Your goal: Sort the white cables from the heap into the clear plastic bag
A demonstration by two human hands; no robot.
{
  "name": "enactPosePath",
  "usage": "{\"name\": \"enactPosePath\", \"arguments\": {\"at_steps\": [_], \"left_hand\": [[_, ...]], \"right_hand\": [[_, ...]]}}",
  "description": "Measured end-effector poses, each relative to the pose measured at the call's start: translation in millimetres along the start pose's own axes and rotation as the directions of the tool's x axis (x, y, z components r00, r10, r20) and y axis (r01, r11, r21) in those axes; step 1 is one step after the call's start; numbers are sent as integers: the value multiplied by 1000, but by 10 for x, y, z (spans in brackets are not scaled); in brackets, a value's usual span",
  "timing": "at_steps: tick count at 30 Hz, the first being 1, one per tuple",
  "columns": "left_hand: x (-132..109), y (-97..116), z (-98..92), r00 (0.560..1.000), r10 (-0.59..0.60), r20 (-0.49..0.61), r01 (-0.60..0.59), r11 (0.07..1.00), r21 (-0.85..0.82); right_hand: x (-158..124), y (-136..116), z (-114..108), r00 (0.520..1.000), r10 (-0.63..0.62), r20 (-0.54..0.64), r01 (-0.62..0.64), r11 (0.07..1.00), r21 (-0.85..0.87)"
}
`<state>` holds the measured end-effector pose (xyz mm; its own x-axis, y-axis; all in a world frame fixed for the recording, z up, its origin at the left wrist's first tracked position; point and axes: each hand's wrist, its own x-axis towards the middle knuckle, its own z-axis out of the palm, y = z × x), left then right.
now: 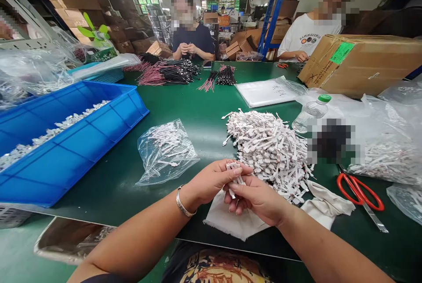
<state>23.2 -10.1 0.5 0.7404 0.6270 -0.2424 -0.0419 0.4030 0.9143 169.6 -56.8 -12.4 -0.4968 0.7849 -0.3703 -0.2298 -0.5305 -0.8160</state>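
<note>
Between my two hands is a small bunch of short white cables (233, 167) with white plug ends. My left hand (214, 179) grips the bunch from the left, thumb laid across it. From the right, my right hand (255, 195) closes its fingers on the lower ends. Just beyond my hands rises a large heap of similar white cables (268, 146). Under my hands a white cloth (242, 223) lies on the green table. A clear plastic bag (168, 151) with some white cables in it lies to the left of my hands.
A blue bin (99, 142) of small pale parts stands at the left. Red-handled scissors (361, 193), a bottle (311, 114) and a cardboard box (362, 65) are at the right. Bundles of black and pink wires (171, 72) lie far back, where two people work.
</note>
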Motion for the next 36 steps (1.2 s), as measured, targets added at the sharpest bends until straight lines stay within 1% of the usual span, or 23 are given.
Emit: {"name": "enactPosePath", "arguments": {"at_steps": [3, 7, 9, 11, 13, 15, 16, 19, 22, 27, 36], "left_hand": [[5, -33, 7, 1000, -17, -20, 16, 998, -61], [-1, -39, 43, 995, -42, -89, 28, 988, -155], [-10, -45, 53, 994, -46, -103, 27, 985, -172], [-21, -43, 43, 991, -16, -130, -8, 983, -183], [-34, -26, 8, 980, 22, -198, -65, 975, -213], [-47, 4, -45, 963, 33, -267, -106, 959, -265], [-53, 21, -73, 958, 28, -284, -115, 948, -297], [-64, 59, -135, 957, 4, -290, -120, 915, -385], [-65, 68, -146, 960, -8, -280, -114, 902, -417], [-67, 79, -125, 965, -20, -261, -96, 900, -424], [-63, 136, -173, 946, -39, -322, -87, 925, -369]], "right_hand": [[6, -8, 30, 998, 42, -43, -41, 999, 21], [16, 6, 39, 998, 37, -47, -38, 999, -30], [13, 16, 31, 998, 31, -46, -34, 997, -73], [-4, 7, 13, 999, 34, -24, -37, 988, -148], [-30, -27, -15, 999, 40, -10, -41, 977, -209], [-55, -75, -50, 999, 29, -17, -32, 973, -227], [-62, -97, -66, 999, 17, -30, -23, 976, -218], [-57, -134, -100, 997, -10, -72, -3, 984, -177], [-32, -124, -105, 994, -9, -106, -7, 989, -148], [-10, -84, -98, 992, -28, -120, 10, 989, -146], [-34, -120, -122, 966, -164, -200, 125, 972, -197]]}}
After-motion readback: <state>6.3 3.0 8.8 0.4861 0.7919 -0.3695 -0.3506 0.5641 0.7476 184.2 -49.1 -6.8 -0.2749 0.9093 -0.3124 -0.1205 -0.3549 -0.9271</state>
